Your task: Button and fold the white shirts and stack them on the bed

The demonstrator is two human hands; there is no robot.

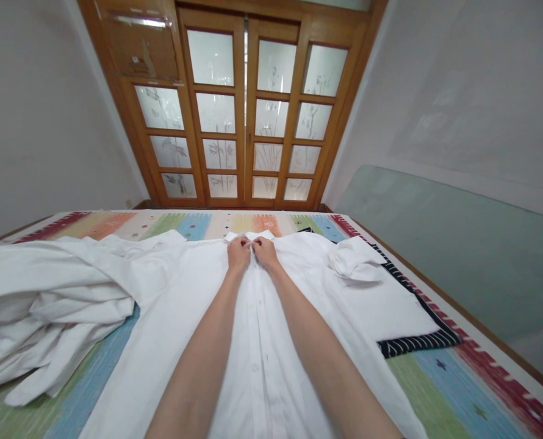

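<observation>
A white button-up shirt lies spread out, front side up, with its collar at the far end and its button placket running toward me. My left hand and my right hand meet just below the collar. Both have their fingers pinched on the shirt's front at the top of the placket; the button itself is too small to make out there. Lower down, the two front edges lie side by side, with a few small buttons showing.
Crumpled white cloth is heaped on the left. Folded white garments lie on a black striped cloth at the right. Beneath everything is a colourful striped bedspread. A pale green board runs along the right; wooden glazed doors stand behind.
</observation>
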